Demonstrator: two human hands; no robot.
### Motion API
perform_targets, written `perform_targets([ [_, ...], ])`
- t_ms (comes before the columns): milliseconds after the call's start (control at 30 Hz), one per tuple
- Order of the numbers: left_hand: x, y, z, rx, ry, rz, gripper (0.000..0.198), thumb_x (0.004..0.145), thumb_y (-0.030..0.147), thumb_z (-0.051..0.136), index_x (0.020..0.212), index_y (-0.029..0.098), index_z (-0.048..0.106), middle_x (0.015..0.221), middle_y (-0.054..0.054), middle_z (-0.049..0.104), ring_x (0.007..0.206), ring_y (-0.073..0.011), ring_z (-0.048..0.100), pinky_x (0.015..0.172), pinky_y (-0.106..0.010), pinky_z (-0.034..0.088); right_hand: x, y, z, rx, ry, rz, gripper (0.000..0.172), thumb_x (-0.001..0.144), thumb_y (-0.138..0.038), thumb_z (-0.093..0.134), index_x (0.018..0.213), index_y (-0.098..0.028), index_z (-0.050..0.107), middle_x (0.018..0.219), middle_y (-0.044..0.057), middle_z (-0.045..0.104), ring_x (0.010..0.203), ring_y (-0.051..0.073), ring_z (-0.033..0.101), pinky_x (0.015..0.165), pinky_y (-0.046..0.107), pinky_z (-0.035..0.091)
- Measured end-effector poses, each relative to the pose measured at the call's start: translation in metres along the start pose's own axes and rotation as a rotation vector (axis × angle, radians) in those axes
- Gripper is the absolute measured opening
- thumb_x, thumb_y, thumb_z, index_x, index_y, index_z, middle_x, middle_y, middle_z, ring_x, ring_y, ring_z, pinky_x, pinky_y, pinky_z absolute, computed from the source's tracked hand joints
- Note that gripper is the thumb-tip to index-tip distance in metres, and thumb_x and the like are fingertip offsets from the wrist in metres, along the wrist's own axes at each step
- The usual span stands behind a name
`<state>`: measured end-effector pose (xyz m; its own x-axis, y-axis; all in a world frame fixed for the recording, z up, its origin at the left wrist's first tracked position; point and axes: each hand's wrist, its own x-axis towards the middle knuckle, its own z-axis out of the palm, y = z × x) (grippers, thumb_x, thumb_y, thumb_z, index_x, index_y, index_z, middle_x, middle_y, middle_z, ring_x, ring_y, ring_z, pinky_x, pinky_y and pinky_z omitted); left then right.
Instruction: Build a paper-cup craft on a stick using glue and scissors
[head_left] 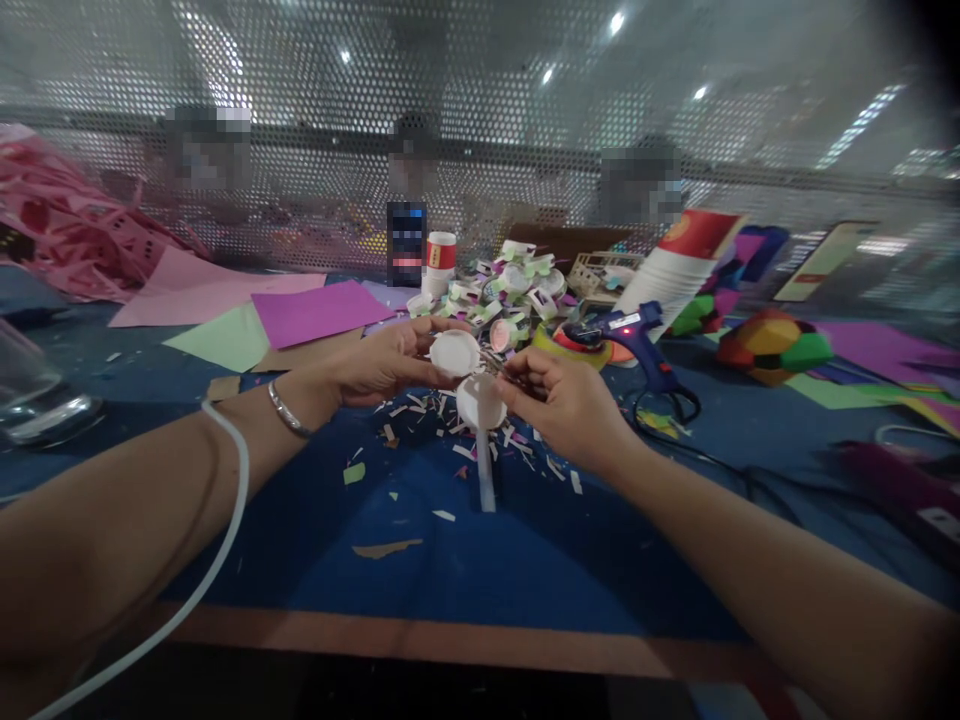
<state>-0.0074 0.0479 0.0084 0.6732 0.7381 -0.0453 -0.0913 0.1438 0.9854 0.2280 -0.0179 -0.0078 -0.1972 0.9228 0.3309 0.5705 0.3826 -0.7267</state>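
My left hand point(382, 362) pinches a white round disc point(454, 352) that looks like the cut base of a paper cup. Just below it is a second white round piece point(480, 402), with a narrow white strip point(486, 475) running down from it towards me. I cannot tell whether the two round pieces are joined. My right hand point(559, 402) is closed in a pinch at the right edge of the lower piece; something thin and dark shows at its fingertips, too blurred to name. Paper scraps point(420, 405) lie on the blue table point(315, 560) beneath both hands.
Behind my hands rises a heap of small cut paper pieces point(517, 285). A blue glue gun point(637, 330) with its cable rests on a yellow tape roll point(574, 345). Stacked paper cups point(667, 270) lean at right; coloured sheets point(322, 310) and a glass point(37, 400) are left.
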Motion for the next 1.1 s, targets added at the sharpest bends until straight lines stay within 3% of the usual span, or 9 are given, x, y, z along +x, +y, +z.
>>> perform_targets([
  [300,0.001,0.0,-0.001,-0.012,0.058,-0.001,0.073,0.074,0.001,0.079,0.14,0.018,0.054,0.103,-0.004,0.075,0.09,-0.0149,0.071,0.085,-0.029,0.057,-0.007,-0.011,0.006,-0.008,-0.222,-0.048,0.016,0.093,-0.035,0.064,0.089,-0.019,0.062,0.076,0.001,0.065,0.068,0.014,0.058,0.063,0.029,0.045],
  [467,0.008,-0.007,-0.004,-0.07,0.139,0.021,0.049,0.076,0.004,0.076,0.123,0.015,0.064,0.109,-0.007,0.075,0.094,-0.0165,0.072,0.087,-0.03,0.058,-0.007,-0.013,0.004,-0.096,-0.29,-0.104,0.008,0.089,-0.026,0.066,0.09,-0.019,0.064,0.078,0.0,0.066,0.069,0.014,0.059,0.065,0.029,0.044],
  [600,0.016,-0.014,-0.009,-0.046,0.264,0.038,0.025,0.079,0.007,0.074,0.102,0.012,0.067,0.104,-0.008,0.075,0.09,-0.0166,0.073,0.087,-0.031,0.058,-0.006,-0.009,0.003,-0.096,-0.226,-0.097,0.015,0.091,-0.033,0.067,0.087,-0.019,0.063,0.077,0.001,0.068,0.069,0.015,0.061,0.064,0.03,0.044],
  [700,0.015,-0.016,-0.006,0.058,0.341,0.088,0.018,0.08,0.01,0.074,0.094,0.013,0.063,0.097,-0.007,0.074,0.085,-0.0157,0.072,0.082,-0.031,0.059,-0.004,-0.007,0.002,-0.047,-0.096,-0.055,0.025,0.093,-0.044,0.065,0.089,-0.019,0.063,0.075,0.003,0.069,0.068,0.017,0.063,0.062,0.031,0.045],
  [833,0.009,-0.017,0.007,0.296,0.297,0.215,0.017,0.079,0.015,0.075,0.088,0.015,0.06,0.083,-0.003,0.071,0.077,-0.0138,0.069,0.072,-0.028,0.058,-0.001,-0.004,0.0,0.02,0.071,-0.017,0.033,0.092,-0.051,0.068,0.094,-0.019,0.064,0.079,0.004,0.069,0.064,0.016,0.063,0.059,0.031,0.045],
  [933,0.004,-0.018,0.018,0.483,0.227,0.286,0.02,0.077,0.018,0.076,0.088,0.016,0.06,0.076,0.0,0.067,0.071,-0.0134,0.066,0.066,-0.027,0.056,0.0,-0.003,0.0,0.059,0.101,-0.031,0.031,0.091,-0.049,0.07,0.096,-0.018,0.064,0.084,0.005,0.07,0.066,0.016,0.063,0.059,0.03,0.046],
  [1100,-0.003,-0.016,0.028,0.436,0.094,0.274,0.024,0.077,0.022,0.077,0.094,0.016,0.06,0.081,-0.002,0.069,0.073,-0.0148,0.066,0.069,-0.029,0.055,-0.001,-0.005,0.0,0.085,0.103,-0.073,0.023,0.091,-0.04,0.069,0.092,-0.018,0.064,0.078,0.003,0.067,0.068,0.016,0.062,0.061,0.03,0.048],
])
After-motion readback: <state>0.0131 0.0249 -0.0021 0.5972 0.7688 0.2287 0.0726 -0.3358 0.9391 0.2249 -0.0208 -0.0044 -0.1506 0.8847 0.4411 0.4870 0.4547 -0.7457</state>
